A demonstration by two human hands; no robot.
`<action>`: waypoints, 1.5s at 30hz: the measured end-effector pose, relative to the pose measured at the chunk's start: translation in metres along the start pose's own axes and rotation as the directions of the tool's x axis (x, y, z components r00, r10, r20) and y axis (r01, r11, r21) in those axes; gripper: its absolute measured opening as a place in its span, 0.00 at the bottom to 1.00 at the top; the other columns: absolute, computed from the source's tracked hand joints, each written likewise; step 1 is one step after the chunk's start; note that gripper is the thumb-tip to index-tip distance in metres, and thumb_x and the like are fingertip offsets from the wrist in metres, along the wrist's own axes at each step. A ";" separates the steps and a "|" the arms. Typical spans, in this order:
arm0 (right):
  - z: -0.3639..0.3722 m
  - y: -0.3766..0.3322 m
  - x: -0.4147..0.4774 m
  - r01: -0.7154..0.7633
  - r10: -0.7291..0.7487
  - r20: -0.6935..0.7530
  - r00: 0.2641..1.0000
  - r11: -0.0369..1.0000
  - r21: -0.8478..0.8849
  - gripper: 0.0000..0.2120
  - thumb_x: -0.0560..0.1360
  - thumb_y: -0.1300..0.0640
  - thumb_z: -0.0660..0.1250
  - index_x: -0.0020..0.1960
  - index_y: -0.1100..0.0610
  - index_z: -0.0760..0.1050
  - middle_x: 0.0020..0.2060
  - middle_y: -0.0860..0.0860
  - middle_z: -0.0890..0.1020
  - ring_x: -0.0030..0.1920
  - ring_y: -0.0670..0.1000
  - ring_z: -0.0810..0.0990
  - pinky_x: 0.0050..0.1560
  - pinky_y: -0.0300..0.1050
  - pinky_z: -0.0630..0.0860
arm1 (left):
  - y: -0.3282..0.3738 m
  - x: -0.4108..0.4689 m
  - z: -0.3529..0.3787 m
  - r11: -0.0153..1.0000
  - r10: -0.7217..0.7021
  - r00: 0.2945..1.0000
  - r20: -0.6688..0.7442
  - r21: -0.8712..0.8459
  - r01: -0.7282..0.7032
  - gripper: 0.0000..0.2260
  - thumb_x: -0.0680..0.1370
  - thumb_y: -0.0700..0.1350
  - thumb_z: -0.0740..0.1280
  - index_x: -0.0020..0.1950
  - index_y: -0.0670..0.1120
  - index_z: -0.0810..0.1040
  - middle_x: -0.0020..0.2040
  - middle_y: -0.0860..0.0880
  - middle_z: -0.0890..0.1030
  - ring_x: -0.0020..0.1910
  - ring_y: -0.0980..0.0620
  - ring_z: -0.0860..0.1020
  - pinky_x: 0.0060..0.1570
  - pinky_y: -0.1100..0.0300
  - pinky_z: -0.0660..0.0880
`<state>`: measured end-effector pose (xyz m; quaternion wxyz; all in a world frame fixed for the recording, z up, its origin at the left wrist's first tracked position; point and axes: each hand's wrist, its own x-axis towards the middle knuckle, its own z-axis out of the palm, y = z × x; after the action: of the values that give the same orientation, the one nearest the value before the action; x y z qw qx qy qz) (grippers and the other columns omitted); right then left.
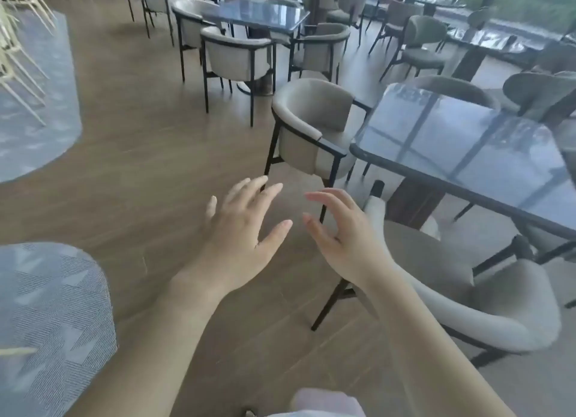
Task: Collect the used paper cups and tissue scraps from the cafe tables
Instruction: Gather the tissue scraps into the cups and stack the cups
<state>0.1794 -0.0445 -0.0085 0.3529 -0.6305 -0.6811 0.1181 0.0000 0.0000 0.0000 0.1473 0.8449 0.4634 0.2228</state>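
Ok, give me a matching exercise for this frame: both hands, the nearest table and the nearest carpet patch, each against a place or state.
Column one:
1. left hand
2. right hand
3. nearest table
4. nearest carpet patch

Column two:
A. glossy top reflecting the windows
B. fingers spread straight, empty
C. lower left of the floor
D. fingers loosely curved, empty, beside the near chair

Pairs: 1-B, 2-D, 3-A, 4-C.
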 end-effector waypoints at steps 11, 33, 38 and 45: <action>0.099 0.023 0.177 0.020 -0.021 0.161 0.987 1.000 0.010 0.17 0.77 0.46 0.60 0.65 0.48 0.69 0.63 0.46 0.71 0.62 0.46 0.69 0.59 0.36 0.65 | -0.127 0.127 -0.010 0.998 -0.055 0.997 0.060 0.047 0.052 0.22 0.77 0.61 0.54 0.70 0.57 0.64 0.73 0.58 0.62 0.73 0.57 0.57 0.71 0.42 0.56; 0.216 0.168 0.620 0.052 -0.050 0.244 0.968 0.999 0.001 0.15 0.78 0.48 0.58 0.62 0.50 0.72 0.59 0.44 0.73 0.58 0.45 0.72 0.56 0.37 0.70 | -0.358 0.552 0.013 0.976 -0.209 0.958 0.197 0.110 0.190 0.21 0.76 0.62 0.56 0.68 0.61 0.63 0.71 0.61 0.61 0.71 0.60 0.58 0.71 0.50 0.53; 0.263 0.195 0.752 0.060 -0.061 0.232 0.971 0.998 0.011 0.13 0.78 0.51 0.60 0.60 0.51 0.73 0.58 0.46 0.73 0.55 0.48 0.74 0.53 0.45 0.74 | -0.440 0.673 0.006 0.981 -0.183 0.960 0.213 0.099 0.166 0.21 0.76 0.60 0.57 0.69 0.60 0.62 0.70 0.61 0.62 0.69 0.59 0.62 0.70 0.52 0.58; 0.275 0.233 0.945 0.044 -0.043 0.123 0.992 0.999 -0.001 0.15 0.78 0.50 0.59 0.64 0.47 0.70 0.61 0.44 0.72 0.59 0.45 0.72 0.57 0.39 0.71 | -0.525 0.874 -0.020 0.991 -0.071 0.961 0.269 0.133 0.036 0.21 0.77 0.60 0.57 0.69 0.61 0.61 0.67 0.64 0.65 0.59 0.59 0.69 0.63 0.59 0.65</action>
<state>0.2288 0.9651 -0.0346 0.3118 -0.6077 -0.7153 0.1476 0.0249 1.0194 -0.0116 0.1619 0.8622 0.4748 0.0705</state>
